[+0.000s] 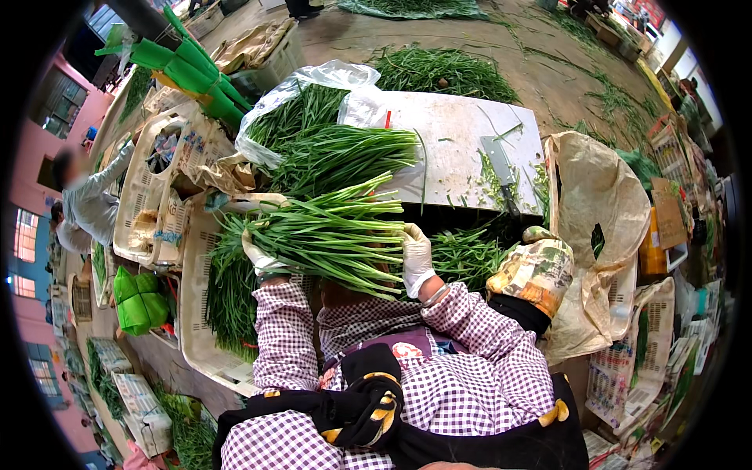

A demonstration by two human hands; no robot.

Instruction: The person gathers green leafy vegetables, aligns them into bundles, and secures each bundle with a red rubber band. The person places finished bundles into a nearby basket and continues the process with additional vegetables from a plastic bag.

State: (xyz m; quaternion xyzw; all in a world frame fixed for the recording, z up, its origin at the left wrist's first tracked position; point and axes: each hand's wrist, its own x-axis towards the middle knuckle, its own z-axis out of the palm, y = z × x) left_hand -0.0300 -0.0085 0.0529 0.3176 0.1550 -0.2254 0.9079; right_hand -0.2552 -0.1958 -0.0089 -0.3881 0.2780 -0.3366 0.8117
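A loose bunch of long green garlic chives (329, 235) lies across my gloved left hand (261, 254), which grips it from below at its leafy side. At the cut ends, my gloved right hand (416, 254) touches the pale stems; whether its fingers grip any cannot be told. Beyond the bunch, more chives (352, 150) rest on a white board (452, 141), partly beside a clear plastic bag (258, 141). A cleaver (498, 161) lies on the board's right part among short trimmings, its dark handle towards me.
A plastic crate (197, 329) holding chives stands left. Cut greens (464, 255) lie below the board's near edge. A crate draped with a tan sack (599, 188) stands right. Behind the board is a heap of greens (440, 73). A person (88, 194) works at far left.
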